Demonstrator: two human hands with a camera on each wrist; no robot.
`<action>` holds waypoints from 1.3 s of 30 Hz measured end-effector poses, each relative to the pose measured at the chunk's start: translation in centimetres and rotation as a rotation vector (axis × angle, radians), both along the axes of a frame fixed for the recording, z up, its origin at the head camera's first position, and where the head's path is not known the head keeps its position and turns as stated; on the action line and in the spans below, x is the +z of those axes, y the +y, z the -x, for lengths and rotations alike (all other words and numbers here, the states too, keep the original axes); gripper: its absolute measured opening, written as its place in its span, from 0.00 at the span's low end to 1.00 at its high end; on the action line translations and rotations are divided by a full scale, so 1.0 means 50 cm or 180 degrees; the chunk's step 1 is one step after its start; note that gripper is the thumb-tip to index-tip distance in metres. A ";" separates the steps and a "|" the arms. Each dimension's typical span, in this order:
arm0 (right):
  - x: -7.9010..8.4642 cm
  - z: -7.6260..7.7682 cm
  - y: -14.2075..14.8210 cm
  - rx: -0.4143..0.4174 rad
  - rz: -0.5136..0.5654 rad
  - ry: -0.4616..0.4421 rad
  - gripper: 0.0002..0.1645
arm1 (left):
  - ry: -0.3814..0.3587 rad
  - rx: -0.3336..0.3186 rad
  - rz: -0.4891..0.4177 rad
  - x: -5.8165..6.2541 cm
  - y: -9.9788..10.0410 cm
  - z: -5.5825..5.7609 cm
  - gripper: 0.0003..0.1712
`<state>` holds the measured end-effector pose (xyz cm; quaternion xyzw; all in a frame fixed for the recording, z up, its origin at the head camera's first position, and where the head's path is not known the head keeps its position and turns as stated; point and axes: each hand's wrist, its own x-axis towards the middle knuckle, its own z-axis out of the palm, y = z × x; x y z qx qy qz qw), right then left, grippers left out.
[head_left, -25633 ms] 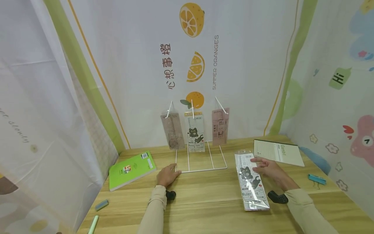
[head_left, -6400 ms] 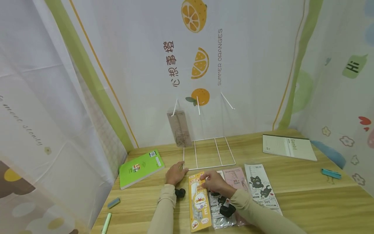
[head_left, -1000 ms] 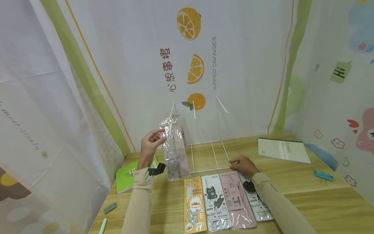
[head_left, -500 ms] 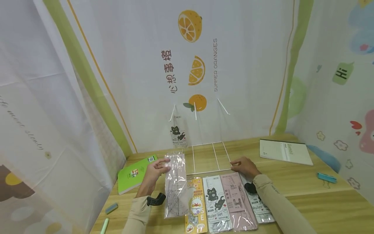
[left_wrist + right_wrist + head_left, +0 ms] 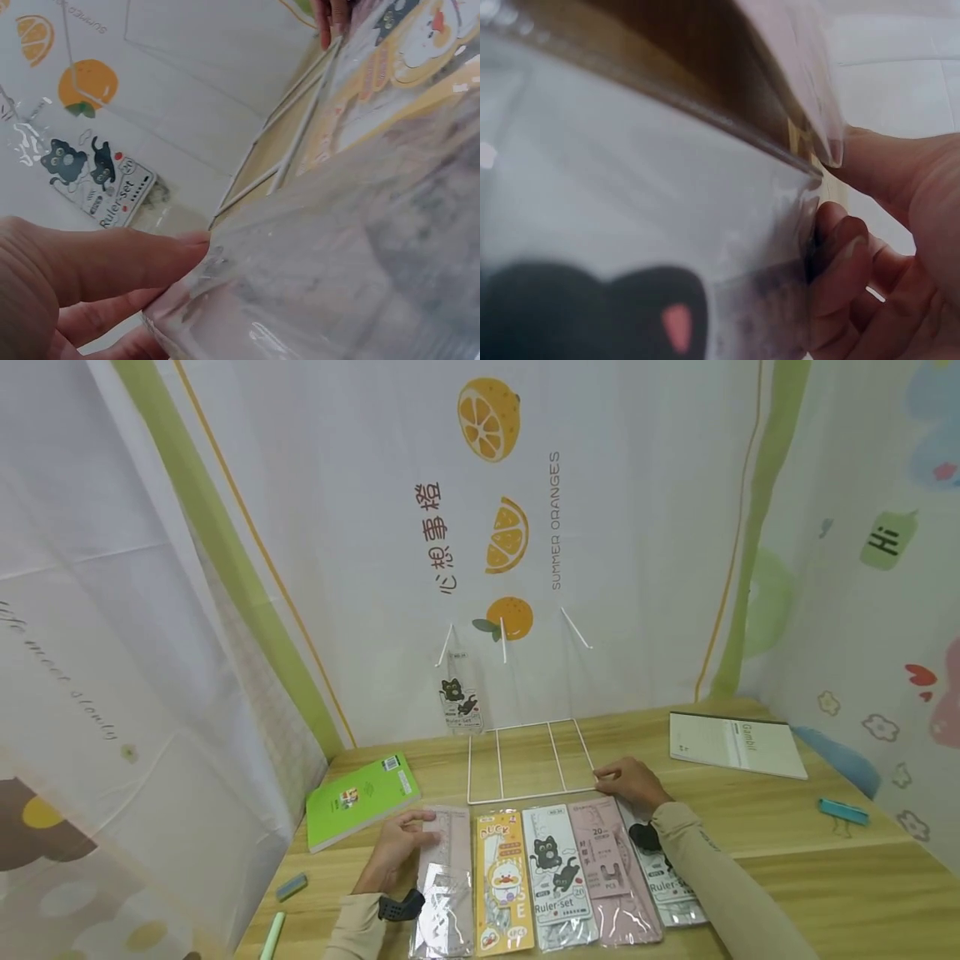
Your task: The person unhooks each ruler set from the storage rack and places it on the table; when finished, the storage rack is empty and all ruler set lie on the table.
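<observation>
My left hand (image 5: 397, 850) pinches the left edge of a clear-wrapped pinkish ruler set (image 5: 448, 893) near its top, low at the table's front. In the left wrist view the thumb lies over the edge of the wrapper. My right hand (image 5: 633, 783) grips the front right corner of a white wire display rack (image 5: 525, 797), fingers curled in the right wrist view. Beside the pinkish pack lie a yellow duck ruler set (image 5: 504, 885), a black-cat ruler set (image 5: 557, 860), a pink ruler set (image 5: 611, 877) and another cat ruler set (image 5: 667, 881), partly under my right arm.
One cat ruler set (image 5: 460, 697) hangs at the rack's left hook (image 5: 446, 645); the middle hook (image 5: 503, 640) and right hook (image 5: 577, 628) are bare. A green book (image 5: 363, 802), eraser (image 5: 292, 887) and pale green pen (image 5: 273, 935) lie left; a notebook (image 5: 735, 745) and teal clip (image 5: 843, 812) right.
My left hand has brought the pinkish pack from the left hook down beside the duck pack, uncovering a cat pack behind. Earlier packs left the other hooks; the rack grip passed from left hand to right.
</observation>
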<state>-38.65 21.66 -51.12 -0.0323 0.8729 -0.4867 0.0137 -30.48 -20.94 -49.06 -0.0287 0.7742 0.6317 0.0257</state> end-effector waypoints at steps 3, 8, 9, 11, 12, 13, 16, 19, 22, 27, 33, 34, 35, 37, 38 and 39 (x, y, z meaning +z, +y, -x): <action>0.002 -0.001 0.001 0.0005 -0.0091 0.0057 0.22 | 0.0024 -0.0031 0.0084 -0.008 0.009 0.003 0.28; 0.003 0.000 0.003 0.0014 -0.0138 0.0073 0.22 | 0.0117 -0.0051 0.0337 -0.018 0.022 0.004 0.29; 0.004 0.001 0.003 0.0007 -0.0174 0.0091 0.22 | 0.0148 -0.0060 0.0388 -0.020 0.024 0.004 0.30; 0.004 0.002 0.003 0.0025 -0.0238 0.0124 0.22 | 0.0235 -0.0082 0.0568 -0.025 0.027 0.003 0.33; 0.004 0.002 0.002 0.0016 -0.0268 0.0131 0.22 | 0.0292 -0.0085 0.0703 -0.027 0.028 0.002 0.34; 0.004 0.002 0.002 0.0010 -0.0302 0.0135 0.22 | 0.0363 -0.0080 0.0861 -0.029 0.029 0.002 0.36; 0.003 0.003 0.002 0.0015 -0.0367 0.0141 0.22 | 0.0518 -0.0006 0.1405 -0.031 0.032 0.000 0.40; 0.001 0.004 0.003 0.0015 -0.0386 0.0144 0.22 | 0.0566 0.0050 0.1818 -0.029 0.035 -0.001 0.41; -0.001 0.005 0.005 0.0031 -0.0355 0.0145 0.22 | 0.0539 0.0037 0.2012 -0.026 0.038 -0.003 0.41; -0.002 0.006 0.008 0.0055 -0.0289 0.0141 0.22 | 0.0407 0.0008 0.2031 -0.022 0.043 -0.006 0.39; -0.007 0.010 0.010 0.0035 -0.0263 0.0116 0.22 | 0.0408 0.0046 0.2043 -0.021 0.045 -0.008 0.37; -0.007 0.011 0.010 0.0016 -0.0255 0.0098 0.22 | 0.0396 0.0051 0.2043 -0.019 0.044 -0.009 0.37; -0.007 0.011 0.010 0.0014 -0.0277 0.0101 0.23 | 0.0386 0.0053 0.2039 -0.019 0.043 -0.009 0.37; -0.005 0.010 0.009 0.0008 -0.0307 0.0106 0.23 | 0.0355 0.0044 0.2009 -0.017 0.040 -0.011 0.38; -0.004 0.009 0.009 0.0004 -0.0319 0.0106 0.23 | 0.0337 0.0030 0.1981 -0.014 0.039 -0.011 0.38; -0.003 0.008 0.009 0.0002 -0.0349 0.0109 0.22 | 0.0327 0.0015 0.1957 -0.010 0.038 -0.011 0.39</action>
